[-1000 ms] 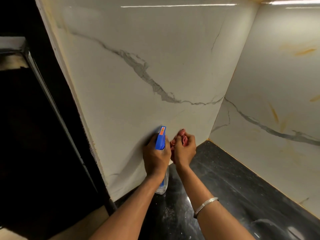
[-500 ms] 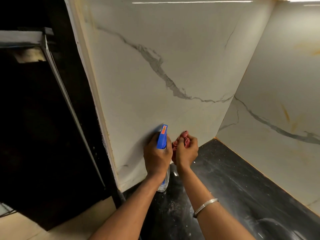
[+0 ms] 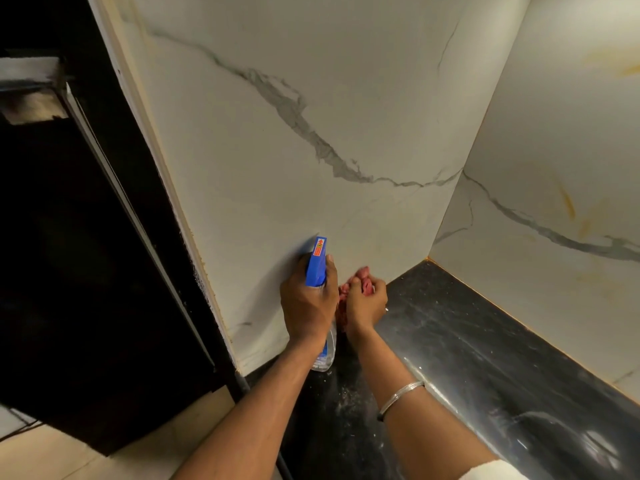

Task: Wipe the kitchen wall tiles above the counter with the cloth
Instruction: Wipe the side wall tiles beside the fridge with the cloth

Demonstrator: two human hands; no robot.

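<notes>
Two marbled walls (image 3: 311,109) meet at a corner above one black counter (image 3: 485,341); two hands low by the wall, the left hand (image 3: 306,304) wrapped round one spray bottle (image 3: 317,263), the right hand (image 3: 365,303) bunching one pink cloth (image 3: 360,277); one bangle (image 3: 401,396) on the right wrist.

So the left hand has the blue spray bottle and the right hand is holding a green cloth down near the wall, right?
Not quite: the cloth is pinkish red, not green. The head view shows it bunched in the right hand, low by the wall tiles, while the left hand does hold the blue spray bottle.
</notes>
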